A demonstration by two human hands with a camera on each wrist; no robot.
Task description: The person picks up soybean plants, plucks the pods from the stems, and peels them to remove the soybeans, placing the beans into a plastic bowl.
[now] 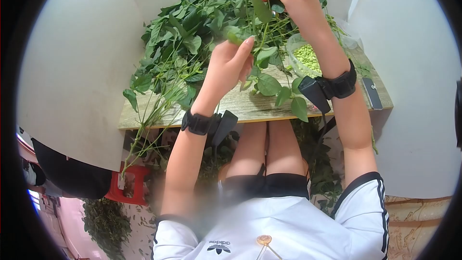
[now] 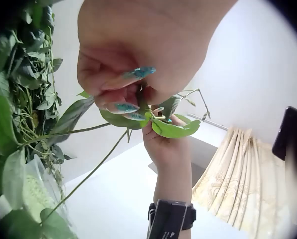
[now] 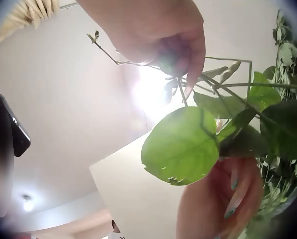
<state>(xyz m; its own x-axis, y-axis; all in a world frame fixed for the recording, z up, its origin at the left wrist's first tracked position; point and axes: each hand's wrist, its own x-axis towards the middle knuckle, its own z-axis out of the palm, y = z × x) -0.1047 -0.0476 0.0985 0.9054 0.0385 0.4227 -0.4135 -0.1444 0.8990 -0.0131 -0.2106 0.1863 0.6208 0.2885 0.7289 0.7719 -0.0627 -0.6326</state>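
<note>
A leafy bean stalk hangs upright between my two hands, over the table in the head view. My right hand is the higher one and pinches its stem between thumb and fingers. Lower and to the left, my left hand has its fingers curled in, with the thumb up against the greenery. In the left wrist view, the curled fingers with glittery blue-green nails grip the stalk beside a leaf. One broad leaf partly covers the view from the right wrist.
A big heap of leafy bean stalks covers the back left of the wooden table. Right of the hands stands a clear bowl with green beans. A flat grey object lies at the right edge. Below left is a red stool.
</note>
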